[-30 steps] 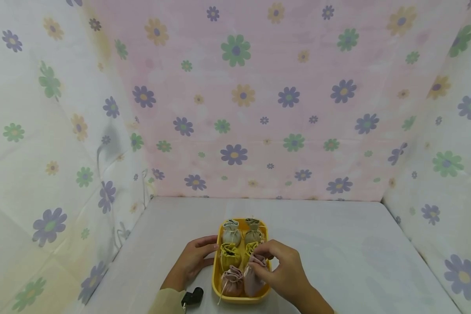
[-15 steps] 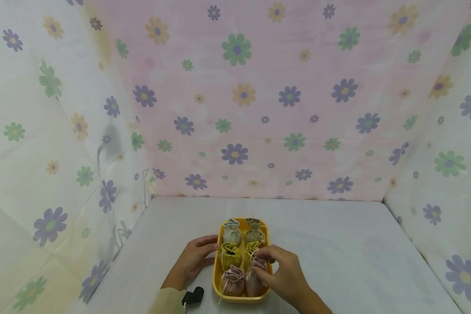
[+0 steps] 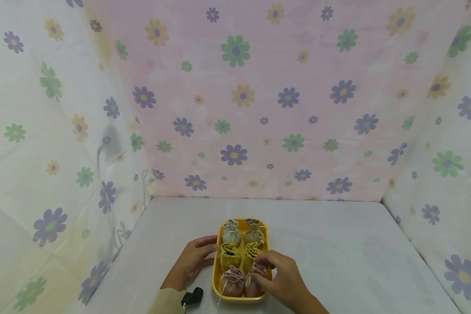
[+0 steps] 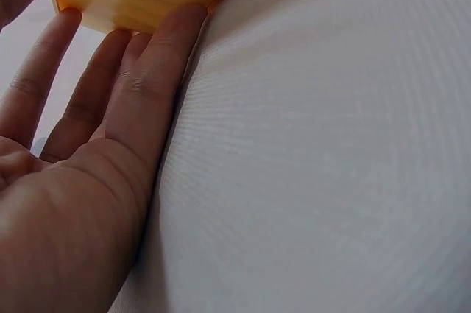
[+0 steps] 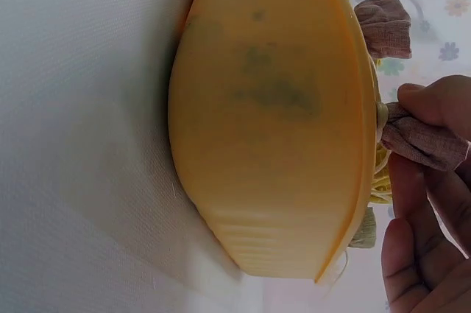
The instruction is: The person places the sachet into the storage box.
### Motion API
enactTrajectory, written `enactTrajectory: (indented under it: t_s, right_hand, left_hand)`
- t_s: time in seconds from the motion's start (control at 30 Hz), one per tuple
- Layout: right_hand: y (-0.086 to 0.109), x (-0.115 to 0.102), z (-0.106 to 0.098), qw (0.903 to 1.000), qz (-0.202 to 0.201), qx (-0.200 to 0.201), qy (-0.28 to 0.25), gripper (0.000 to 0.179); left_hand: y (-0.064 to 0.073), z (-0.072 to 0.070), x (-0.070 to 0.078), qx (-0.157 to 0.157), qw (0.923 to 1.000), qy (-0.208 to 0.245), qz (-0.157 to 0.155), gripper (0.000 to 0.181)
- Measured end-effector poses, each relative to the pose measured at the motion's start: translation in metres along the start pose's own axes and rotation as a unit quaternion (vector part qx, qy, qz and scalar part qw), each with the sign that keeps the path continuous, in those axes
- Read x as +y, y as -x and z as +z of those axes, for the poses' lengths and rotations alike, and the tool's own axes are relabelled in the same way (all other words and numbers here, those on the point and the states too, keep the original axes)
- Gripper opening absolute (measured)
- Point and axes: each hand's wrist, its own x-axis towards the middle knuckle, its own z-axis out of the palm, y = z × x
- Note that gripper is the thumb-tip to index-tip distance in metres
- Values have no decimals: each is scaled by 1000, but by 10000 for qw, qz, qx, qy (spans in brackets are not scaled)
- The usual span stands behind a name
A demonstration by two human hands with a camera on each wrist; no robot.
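A yellow tray (image 3: 243,300) bears two columns of small drawstring pouches. With finger and thumb my right hand (image 3: 280,277) pinches the gathered neck of the mauve pouch (image 3: 254,288) at the tray's front right. The right wrist view shows this neck (image 5: 423,140) between thumb and fingers, just above the tray rim. Beside it sits another mauve pouch (image 3: 233,285). Behind them are two yellow pouches, the left one (image 3: 230,257) and the right one (image 3: 251,255). My left hand (image 3: 196,256) touches the tray's left side; in the left wrist view its extended fingers (image 4: 143,85) reach the wall.
At the tray's back stand a pale grey pouch (image 3: 231,236) and an olive-tan pouch (image 3: 253,235). A small black object (image 3: 194,295) is by the left sleeve (image 3: 166,302). White cloth covers the table (image 3: 337,253), and flowered sheets (image 3: 259,109) enclose it on three sides.
My right hand has lowered the mauve pouch and come slightly toward me, uncovering more of the right yellow pouch. My left hand stays at the tray's side.
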Motion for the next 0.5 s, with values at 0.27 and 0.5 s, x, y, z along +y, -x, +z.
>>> enactTrajectory:
  t_s: [0.27,0.5]
  right_hand:
    - [-3,2,-17,9988,-266,-331,234,44]
    - [-6,11,-53,9915,256,-688,1077,44]
  left_hand:
    - [1,1,4,54,9999,-141,25,62]
    - [16,2,23,136,9913,-1276,292,58]
